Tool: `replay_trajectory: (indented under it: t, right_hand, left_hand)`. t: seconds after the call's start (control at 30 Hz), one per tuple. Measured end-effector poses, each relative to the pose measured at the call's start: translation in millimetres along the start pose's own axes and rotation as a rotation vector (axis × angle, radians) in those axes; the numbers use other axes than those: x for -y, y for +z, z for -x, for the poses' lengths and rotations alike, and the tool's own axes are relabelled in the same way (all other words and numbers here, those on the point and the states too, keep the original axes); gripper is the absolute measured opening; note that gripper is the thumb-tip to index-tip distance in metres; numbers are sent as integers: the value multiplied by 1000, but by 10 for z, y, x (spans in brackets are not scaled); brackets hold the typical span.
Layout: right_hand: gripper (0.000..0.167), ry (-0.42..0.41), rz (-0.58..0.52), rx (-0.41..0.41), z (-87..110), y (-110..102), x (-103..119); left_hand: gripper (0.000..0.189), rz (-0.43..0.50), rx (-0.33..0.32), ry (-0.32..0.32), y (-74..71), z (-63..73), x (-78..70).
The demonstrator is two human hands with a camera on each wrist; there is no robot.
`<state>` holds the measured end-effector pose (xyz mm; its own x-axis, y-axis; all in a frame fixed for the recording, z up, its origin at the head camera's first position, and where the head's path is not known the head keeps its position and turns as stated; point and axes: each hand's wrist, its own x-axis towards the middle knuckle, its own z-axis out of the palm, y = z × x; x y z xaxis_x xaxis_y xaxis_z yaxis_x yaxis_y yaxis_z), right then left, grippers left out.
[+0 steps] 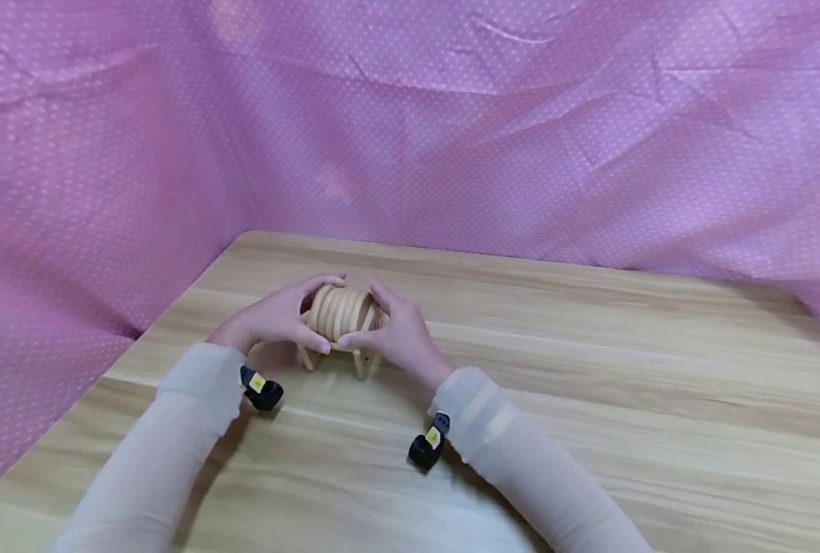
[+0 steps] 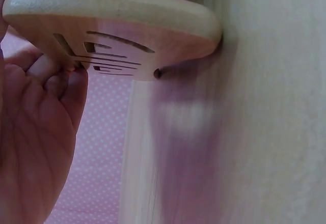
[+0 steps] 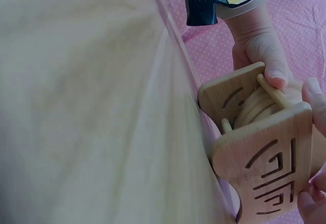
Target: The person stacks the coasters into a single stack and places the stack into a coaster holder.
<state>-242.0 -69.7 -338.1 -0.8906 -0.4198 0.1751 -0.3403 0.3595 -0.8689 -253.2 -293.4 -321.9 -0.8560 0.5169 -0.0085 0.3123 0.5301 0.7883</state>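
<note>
A small wooden rack stands on the tabletop, left of the middle in the head view. A row of round wooden discs, like coasters, sits in it on edge. My left hand grips the rack's left end, thumb low at the front and fingers over the far side. At the opposite end, my right hand holds the rack between thumb and fingers. The right wrist view shows an end panel with carved angular slots and a rod joining the two panels. Only part of the right hand shows there.
The pale wood-grain table stretches off to the right and towards the front. Pink dotted cloth hangs along its back and left side. A small black camera is strapped at the left wrist, another camera at the right.
</note>
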Motion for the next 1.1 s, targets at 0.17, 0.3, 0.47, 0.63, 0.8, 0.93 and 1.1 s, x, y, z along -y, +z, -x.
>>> replay_trajectory:
  t: [0.17, 0.3, 0.47, 0.63, 0.8, 0.93, 1.1]
  right_hand:
    - [107, 12, 1, -5, 3, -48, -11]
    - [106, 12, -12, 2, 0, -57, -10]
    - [105, -1, -6, 0, 5, -65, -11]
    - [104, 11, -36, 2, 10, -56, -18]
    - [99, 24, -119, 8, 32, -54, -26]
    - [86, 47, -193, -14, 85, -111, 7]
    - [73, 88, -212, -60, 182, -300, 10]
  left_hand:
    - [100, 14, 13, 24, 5, -60, -3]
    - [99, 6, 6, 29, 1, -67, -11]
    - [99, 3, 6, 34, 3, -74, -18]
    - [99, 12, 14, 31, 3, -73, -29]
    - [98, 2, 12, 24, -1, -65, -65]
    - [92, 24, 5, 22, -5, -22, -87]
    - [73, 0, -94, 62, 42, 45, -192]
